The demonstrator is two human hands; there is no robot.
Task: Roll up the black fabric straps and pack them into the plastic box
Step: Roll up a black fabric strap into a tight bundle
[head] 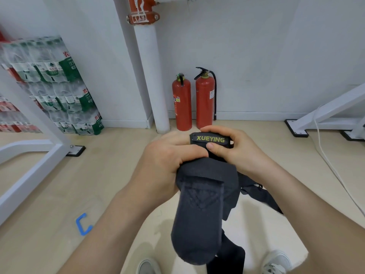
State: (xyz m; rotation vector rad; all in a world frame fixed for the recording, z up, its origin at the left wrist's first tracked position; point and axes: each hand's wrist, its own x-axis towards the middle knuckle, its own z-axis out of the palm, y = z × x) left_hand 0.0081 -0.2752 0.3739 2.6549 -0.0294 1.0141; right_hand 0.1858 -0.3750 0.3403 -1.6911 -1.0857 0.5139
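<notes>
A black fabric strap (205, 194) hangs in front of me at the middle of the view, its long end drooping toward the floor. Its top end carries a tab with yellow "XUEYING" lettering (211, 139). My left hand (167, 161) grips the bunched strap from the left, fingers curled over it. My right hand (233, 147) pinches the lettered tab, thumb on its lower edge and fingers curled round the top. More black strap (260, 196) trails below my right wrist. No plastic box is in view.
Two red fire extinguishers (193, 101) stand against the white wall beside a white pipe (150, 76). Shrink-wrapped water bottle packs (59, 84) are stacked at the left. White metal frames (35, 155) flank both sides. A blue tape mark (83, 224) lies on the floor, my shoes below.
</notes>
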